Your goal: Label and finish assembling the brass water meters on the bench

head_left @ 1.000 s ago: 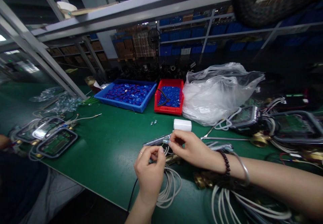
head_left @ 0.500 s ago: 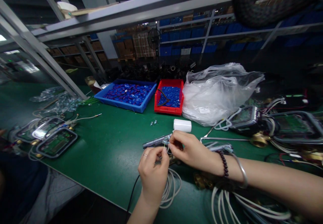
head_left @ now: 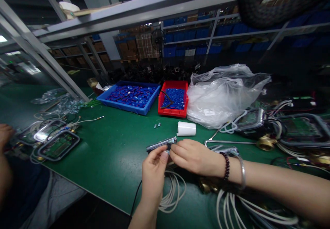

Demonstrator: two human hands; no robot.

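Observation:
My left hand point(head_left: 154, 165) is closed in a pinch, thumb against fingers, around something too small and covered to name. A tiny pale bit shows at its fingertips. My right hand point(head_left: 192, 156) meets it from the right with fingers curled together; what they grip is hidden. Just behind the fingertips lies a grey-edged housing point(head_left: 160, 144), its right part covered by my hands. Below them a coil of white cable point(head_left: 177, 194) rests on the green table point(head_left: 113, 153). A white roll point(head_left: 186, 128) lies beyond my right hand.
Behind stand a blue tray point(head_left: 144, 111) of blue discs, a red bin point(head_left: 172, 112) of small blue pieces and a clear plastic bag point(head_left: 213, 98). Meter units point(head_left: 59, 145) lie left, others point(head_left: 301, 129) right with brass fittings. Another person's hand point(head_left: 5, 132) is at far left.
My left hand has turned, its thumb now pointing up at the pinch. My right hand has lowered slightly, its fingers more closed. Another person's hand has appeared at the left edge.

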